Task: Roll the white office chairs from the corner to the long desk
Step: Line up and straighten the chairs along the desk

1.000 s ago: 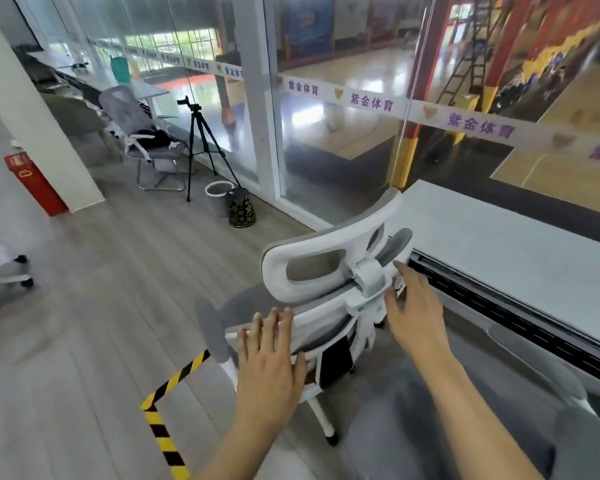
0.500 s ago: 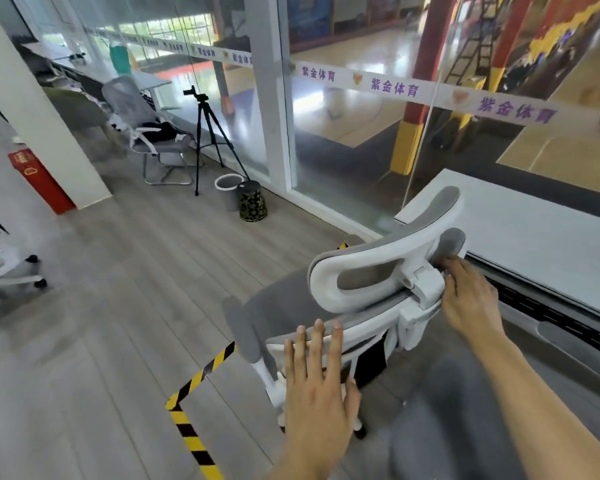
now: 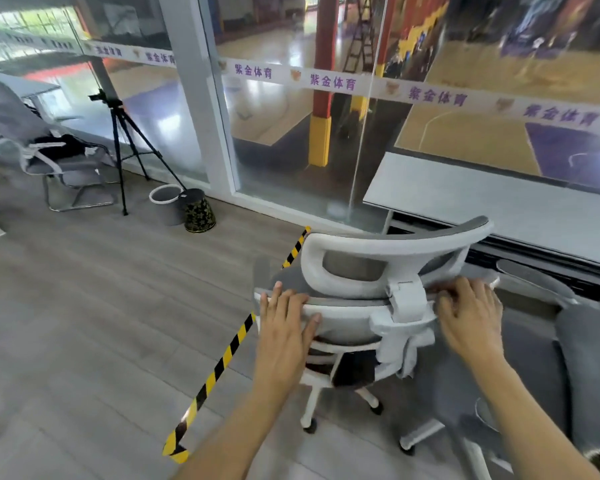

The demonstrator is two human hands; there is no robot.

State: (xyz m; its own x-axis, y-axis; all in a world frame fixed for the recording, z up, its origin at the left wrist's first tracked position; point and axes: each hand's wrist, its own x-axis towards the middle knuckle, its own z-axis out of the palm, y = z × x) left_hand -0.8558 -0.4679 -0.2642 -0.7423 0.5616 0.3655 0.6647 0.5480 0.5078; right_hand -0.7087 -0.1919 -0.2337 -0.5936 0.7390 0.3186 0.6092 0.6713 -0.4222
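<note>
A white office chair [image 3: 378, 247] with grey mesh and a curved headrest stands right in front of me, its back toward me, close to the long white desk [image 3: 499, 199] along the glass wall. My left hand [image 3: 284, 327] rests on the left top edge of the backrest with straight fingers. On the right side of the backrest frame lies my right hand [image 3: 471, 313], fingers bent over its edge. A second grey chair [image 3: 548, 368] stands at the lower right, partly cut off.
Yellow-black tape [image 3: 219, 365] runs across the wooden floor left of the chair. A camera tripod [image 3: 125, 140], two small bins [image 3: 184, 209] and a grey cantilever chair [image 3: 56, 154] stand at the back left by the glass wall.
The chair has rolled to the right, closer to the desk, with its back now squarely facing me. Both hands stayed on the backrest, and my view turned right.
</note>
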